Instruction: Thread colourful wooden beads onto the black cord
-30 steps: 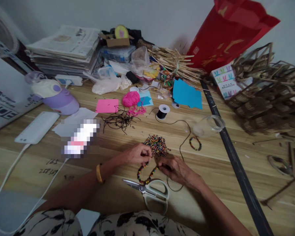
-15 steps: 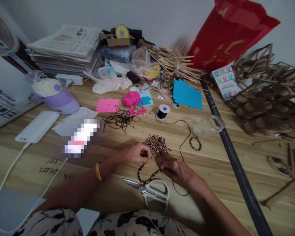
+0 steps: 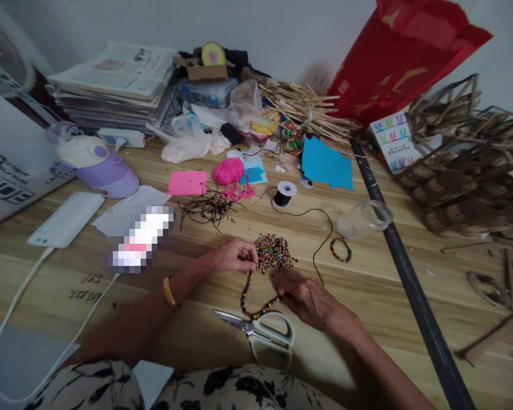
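Observation:
A strand of small multicoloured beads [image 3: 260,312] hangs in a U between my two hands. My left hand [image 3: 232,256] pinches its left end, beside a pile of loose beads [image 3: 274,252]. My right hand [image 3: 306,297] is closed on the other end; its fingertips are partly hidden. Black cord [image 3: 320,247] runs from a spool [image 3: 284,195] down to behind my right hand. Just below the strand lie open-bladed scissors [image 3: 256,330] with pale handles. A finished-looking bead bracelet [image 3: 341,250] rests to the right of the pile.
A clear jar [image 3: 365,220] lies on its side at right. Cut black cords [image 3: 209,208], pink yarn [image 3: 229,170] and blue paper [image 3: 327,164] lie further back. A phone [image 3: 141,239] with a cable is at left. Woven baskets [image 3: 461,165] stand at far right.
My left hand has shifted slightly up and left, lifting the left end of the bead strand so that side hangs straighter. My right hand has stayed nearly in place.

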Demonstrator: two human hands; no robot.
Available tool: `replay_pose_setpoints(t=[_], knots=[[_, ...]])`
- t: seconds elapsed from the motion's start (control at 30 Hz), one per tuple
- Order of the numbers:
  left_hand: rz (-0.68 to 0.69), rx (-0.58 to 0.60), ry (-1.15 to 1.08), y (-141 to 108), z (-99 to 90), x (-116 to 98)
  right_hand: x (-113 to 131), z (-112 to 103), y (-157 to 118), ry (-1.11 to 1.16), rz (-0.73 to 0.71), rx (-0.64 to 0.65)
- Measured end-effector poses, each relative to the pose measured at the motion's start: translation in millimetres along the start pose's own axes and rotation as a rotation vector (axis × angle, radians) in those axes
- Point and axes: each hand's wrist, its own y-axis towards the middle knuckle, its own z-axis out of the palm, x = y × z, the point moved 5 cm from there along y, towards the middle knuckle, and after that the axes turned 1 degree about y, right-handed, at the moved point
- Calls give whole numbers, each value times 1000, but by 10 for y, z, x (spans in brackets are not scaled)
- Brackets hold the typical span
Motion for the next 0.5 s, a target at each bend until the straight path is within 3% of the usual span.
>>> replay_pose_setpoints(t=[0.13,0.33,0.5], knots=[[19,-4,43,-9,-40,-33,-33,0,-6,20,-11,-13],[73,-108,187,-14,-160,-54,-69,-96,-13,111,-14,-7],[52,-97,124,-11,-176,-31,-189,-120,-29,166,23,8]])
